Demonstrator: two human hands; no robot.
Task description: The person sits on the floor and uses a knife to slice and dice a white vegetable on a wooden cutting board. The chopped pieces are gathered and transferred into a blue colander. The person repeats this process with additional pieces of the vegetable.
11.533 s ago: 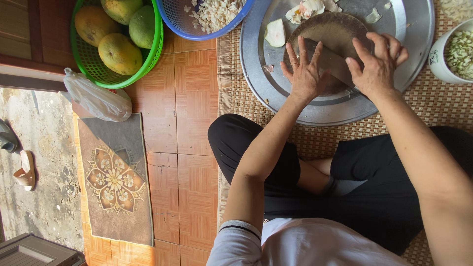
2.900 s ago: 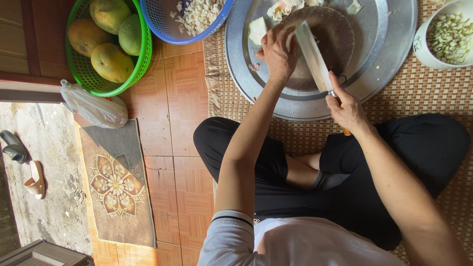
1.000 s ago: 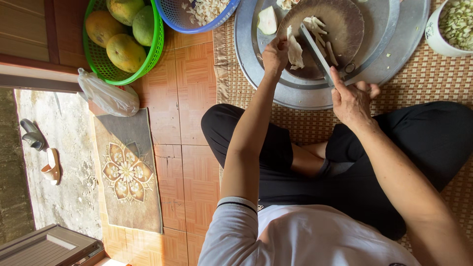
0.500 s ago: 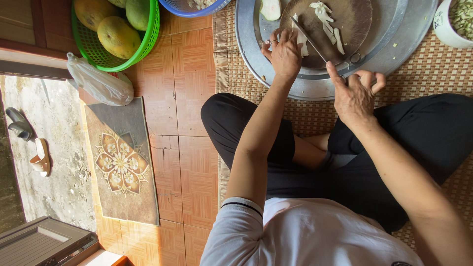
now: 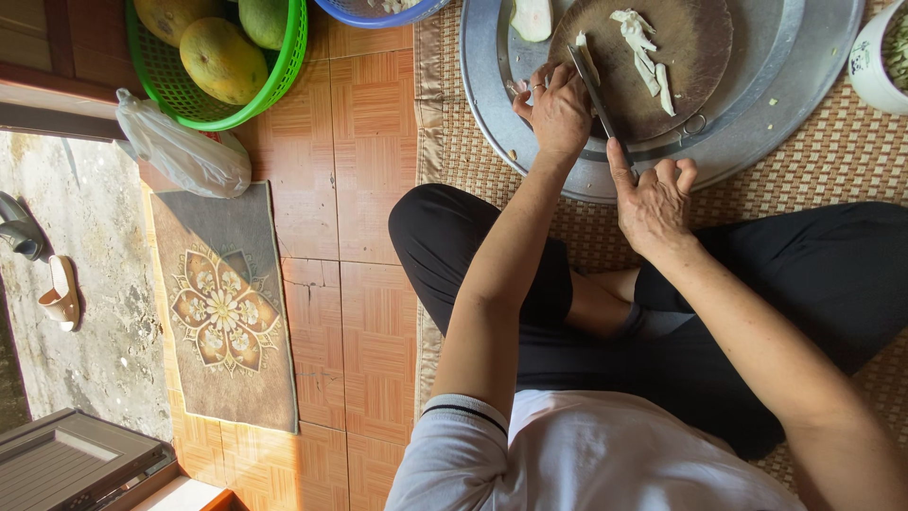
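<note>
I sit cross-legged on a woven mat before a large round metal tray (image 5: 757, 142). On it lies a round dark wooden chopping board (image 5: 690, 57) with several pale cut strips (image 5: 648, 57). My right hand (image 5: 654, 201) grips a knife (image 5: 598, 95), its blade lying across the board's left edge. My left hand (image 5: 558, 109) presses a small pale piece (image 5: 584, 47) against the board beside the blade. A pale fruit chunk (image 5: 532, 17) lies on the tray at the top.
A green basket (image 5: 274, 71) with yellow-green fruits stands at the top left, a blue basket (image 5: 378, 11) beside it. A white bowl (image 5: 875, 61) sits at the right edge. A clear plastic bag (image 5: 180, 151), a patterned doormat (image 5: 222, 312) and sandals (image 5: 61, 293) lie left.
The knife has shifted from the board's middle to its left edge, where my left hand now holds a small piece. More cut strips lie on the board than before.
</note>
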